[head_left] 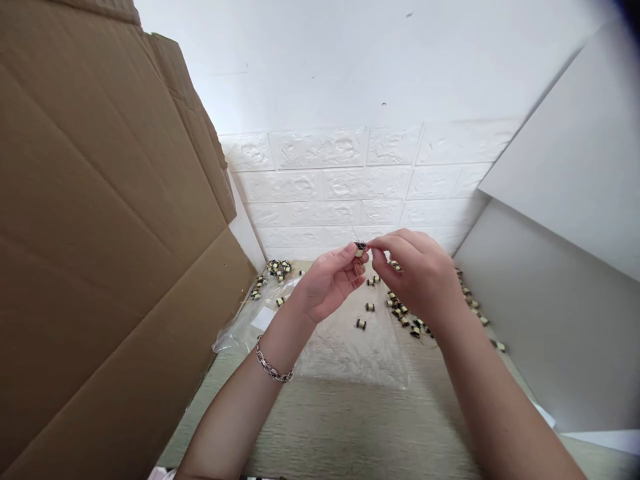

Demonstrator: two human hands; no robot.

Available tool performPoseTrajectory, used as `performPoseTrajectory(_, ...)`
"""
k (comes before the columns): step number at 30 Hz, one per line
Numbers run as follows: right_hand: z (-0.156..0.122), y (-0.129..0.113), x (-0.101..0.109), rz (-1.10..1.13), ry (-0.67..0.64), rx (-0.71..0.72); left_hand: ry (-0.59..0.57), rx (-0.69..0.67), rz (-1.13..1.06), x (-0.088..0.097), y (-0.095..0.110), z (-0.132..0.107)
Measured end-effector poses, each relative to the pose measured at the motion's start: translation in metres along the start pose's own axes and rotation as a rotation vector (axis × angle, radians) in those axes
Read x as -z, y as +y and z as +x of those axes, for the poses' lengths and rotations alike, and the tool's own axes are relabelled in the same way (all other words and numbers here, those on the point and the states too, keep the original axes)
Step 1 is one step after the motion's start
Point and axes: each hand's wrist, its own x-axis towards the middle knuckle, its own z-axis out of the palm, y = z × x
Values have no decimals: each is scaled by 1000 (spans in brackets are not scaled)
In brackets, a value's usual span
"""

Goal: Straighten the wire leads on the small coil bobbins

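Observation:
Between thumb and fingers, my left hand (pixel 333 280) holds a small transformer (pixel 359 250), black at its ends with pale yellow tape round the middle and pins upward. Thin wires stick out above and below it. My right hand (pixel 417 270) is closed in a pinch at the transformer's right side, its fingertips on what looks like a thin wire lead. Fingers partly cover the piece. Beneath the hands, a few loose transformers (pixel 361 324) lie on a clear plastic sheet (pixel 350 360).
More transformers lie in a pile (pixel 400 310) at the right and a smaller pile (pixel 279 269) at the back left. A tall cardboard panel (pixel 110 233) walls the left, a white board (pixel 560 320) the right. A white brick-pattern wall (pixel 320 183) closes the back. A white paper piece (pixel 263 319) lies left.

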Motion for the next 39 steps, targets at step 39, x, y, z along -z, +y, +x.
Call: performPoseTrajectory(39,4,2,-7,269,-151,-304,282,-656,669,-5,-9,1)
